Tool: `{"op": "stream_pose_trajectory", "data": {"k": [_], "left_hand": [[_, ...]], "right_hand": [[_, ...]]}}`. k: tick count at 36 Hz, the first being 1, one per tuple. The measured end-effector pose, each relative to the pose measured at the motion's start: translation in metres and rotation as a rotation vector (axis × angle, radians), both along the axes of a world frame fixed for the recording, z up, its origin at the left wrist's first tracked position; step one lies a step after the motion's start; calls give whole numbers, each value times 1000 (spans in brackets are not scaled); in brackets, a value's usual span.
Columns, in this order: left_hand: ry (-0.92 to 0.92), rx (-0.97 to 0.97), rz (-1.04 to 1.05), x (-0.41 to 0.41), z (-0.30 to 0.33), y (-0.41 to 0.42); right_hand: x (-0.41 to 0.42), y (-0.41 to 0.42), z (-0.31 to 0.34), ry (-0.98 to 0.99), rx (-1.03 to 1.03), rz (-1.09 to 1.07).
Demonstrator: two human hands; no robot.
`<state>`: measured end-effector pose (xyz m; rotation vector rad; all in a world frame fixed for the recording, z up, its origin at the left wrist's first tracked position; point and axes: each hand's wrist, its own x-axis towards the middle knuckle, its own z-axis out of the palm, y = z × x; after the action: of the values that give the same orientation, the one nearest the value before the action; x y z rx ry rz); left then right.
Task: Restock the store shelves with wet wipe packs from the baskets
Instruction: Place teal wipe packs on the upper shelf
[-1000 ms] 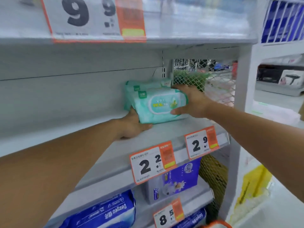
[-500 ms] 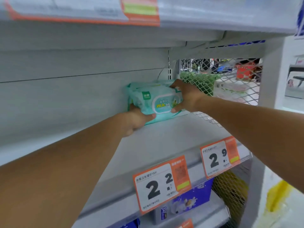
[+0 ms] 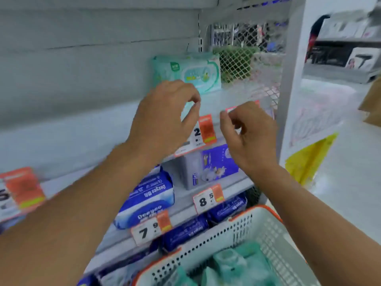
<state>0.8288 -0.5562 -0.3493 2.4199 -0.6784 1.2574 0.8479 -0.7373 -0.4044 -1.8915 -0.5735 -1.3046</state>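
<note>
Hovering with loosely curled fingers, the left hand (image 3: 165, 116) and right hand (image 3: 249, 133) hold nothing; the wet wipe pack (image 3: 189, 73) sits on the shelf (image 3: 82, 139) just beyond both grips, the basket (image 3: 237, 234) below them.

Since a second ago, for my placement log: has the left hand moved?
Yes. The left hand has let go of the wipe packs and drawn back toward the shelf's front edge.

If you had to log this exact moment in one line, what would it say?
left hand: empty, off pack | right hand: empty | wet wipe packs: on shelf at back | basket: more packs inside
</note>
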Motion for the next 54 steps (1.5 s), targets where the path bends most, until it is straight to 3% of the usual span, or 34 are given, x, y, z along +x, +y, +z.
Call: {"op": "stream_pose_trajectory", "data": {"k": [2,5,8,10,12,15,18,21,24,26,28,32,34,41,47,54], "left_hand": [[59,-56,-58,-40,-49,-17],[643,-65,13,-82,-165,-33],[1182,74,148,-125,-270,-28],[1381,155,172,-152,-313,-20],[1464,279,182,-170,-342,-11],[1377,407,200,-175,-361,-6],[1312,257,262,-159,-359,-14],[1404,177,275,-140,-355,-24],[1425,296,247,-134,-358,-35],[1435,398,256,-136,-363,-44],[1487,383,292,-139,-368,-49],[1514,287,316,-135,-378,-52],[1505,266,290,-131,-379,-53],[1590,374,153,-117,-372,-54],[1612,469,101,-113,-364,-63],[1619,458,117,-119,-363,-60]], "right_hand": [[-23,-4,-54,127,74,-32],[-50,-11,-152,648,53,-34],[-77,-39,-247,1240,-166,-18],[-102,-59,-293,1557,-259,-74],[-123,-75,-325,1703,-191,-131],[-139,-84,-337,1698,-57,-198],[-128,-85,-337,1660,-6,-157],[-110,-72,-328,1711,-185,-73],[-91,-48,-319,1781,-423,-29],[-81,-38,-320,1820,-442,21],[-76,-36,-323,1834,-497,79],[-70,-62,-336,1802,-626,-148],[-70,-79,-343,1804,-796,-242],[-71,-91,-339,1675,-1225,-238],[-76,-92,-343,1666,-1337,-65],[-83,-110,-331,1619,-1236,-10]]}}
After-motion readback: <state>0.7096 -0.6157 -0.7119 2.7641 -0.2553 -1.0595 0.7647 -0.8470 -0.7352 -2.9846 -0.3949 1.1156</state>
